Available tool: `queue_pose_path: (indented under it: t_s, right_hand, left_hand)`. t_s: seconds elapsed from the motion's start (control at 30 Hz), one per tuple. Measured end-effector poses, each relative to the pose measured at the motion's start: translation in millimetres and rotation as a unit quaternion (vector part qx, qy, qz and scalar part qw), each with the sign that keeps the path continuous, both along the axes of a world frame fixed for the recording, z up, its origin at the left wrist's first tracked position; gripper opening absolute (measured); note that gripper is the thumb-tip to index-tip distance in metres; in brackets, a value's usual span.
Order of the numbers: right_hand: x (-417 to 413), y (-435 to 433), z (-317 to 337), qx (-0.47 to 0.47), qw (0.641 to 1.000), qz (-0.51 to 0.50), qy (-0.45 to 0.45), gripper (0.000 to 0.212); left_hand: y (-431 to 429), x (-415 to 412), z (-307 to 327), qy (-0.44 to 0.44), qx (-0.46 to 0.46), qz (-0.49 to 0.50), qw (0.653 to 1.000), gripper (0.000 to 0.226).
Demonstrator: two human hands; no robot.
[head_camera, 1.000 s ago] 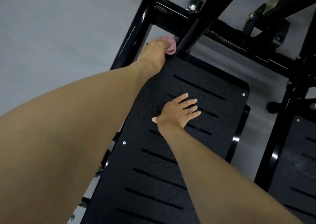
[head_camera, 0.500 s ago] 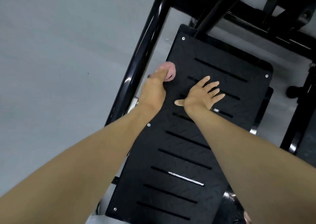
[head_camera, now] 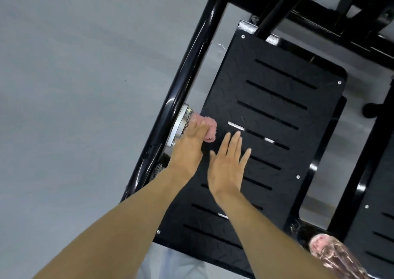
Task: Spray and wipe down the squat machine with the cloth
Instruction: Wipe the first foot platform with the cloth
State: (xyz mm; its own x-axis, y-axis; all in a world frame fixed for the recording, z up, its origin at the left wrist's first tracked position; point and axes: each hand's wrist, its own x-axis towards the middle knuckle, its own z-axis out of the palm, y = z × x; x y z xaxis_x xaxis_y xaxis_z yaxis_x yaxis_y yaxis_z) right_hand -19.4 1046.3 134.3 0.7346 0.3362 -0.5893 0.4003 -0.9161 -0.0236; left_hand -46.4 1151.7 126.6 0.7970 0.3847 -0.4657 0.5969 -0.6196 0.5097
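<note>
The squat machine's black slotted footplate (head_camera: pixel 277 112) fills the middle of the view, tilted, with a glossy black frame tube (head_camera: pixel 191 69) along its left side. My left hand (head_camera: pixel 187 150) grips a bunched pink cloth (head_camera: pixel 207 127) at the plate's left edge, beside a round metal fitting (head_camera: pixel 181 125) on the frame. My right hand (head_camera: pixel 228 165) lies flat on the plate just right of the left hand, fingers straight and spread. No spray bottle is in view.
Grey floor (head_camera: pixel 74 97) stretches to the left. Black crossbars (head_camera: pixel 319 12) run across the top. A second slotted plate (head_camera: pixel 375 225) shows at the right edge. A blurred pink and white object (head_camera: pixel 332 255) sits at the lower right.
My left hand has drawn the cloth down the plate's left edge toward me, from the top corner to the metal fitting. My right hand has stayed flat on the plate, shifting nearer.
</note>
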Motion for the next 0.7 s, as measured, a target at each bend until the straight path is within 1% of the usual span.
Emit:
queue_pose_path:
  t_s: [0.07,0.23,0.33,0.5,0.7]
  right_hand:
    - [-20,-3,4,0.002,1.0,-0.003,0.027,0.062]
    - [-49,-11,15,-0.014,0.998,-0.008,0.059,0.06]
    - [-61,-17,19,-0.018,0.997,-0.021,0.07,0.059]
    - [-96,-25,22,-0.048,0.993,-0.058,0.091,0.058]
    - [-157,-26,30,-0.067,0.981,-0.109,0.144,0.057]
  left_hand:
    - [-5,-9,0,0.015,0.013,-0.021,1.0,0.064]
    - [-7,-30,-2,0.017,0.016,-0.026,0.999,0.063]
    - [-8,-48,-5,0.005,0.002,-0.033,0.999,0.065]
    - [-18,-95,-1,0.038,-0.023,-0.036,0.998,0.064]
    - [-31,-156,2,0.05,-0.045,-0.025,0.997,0.062]
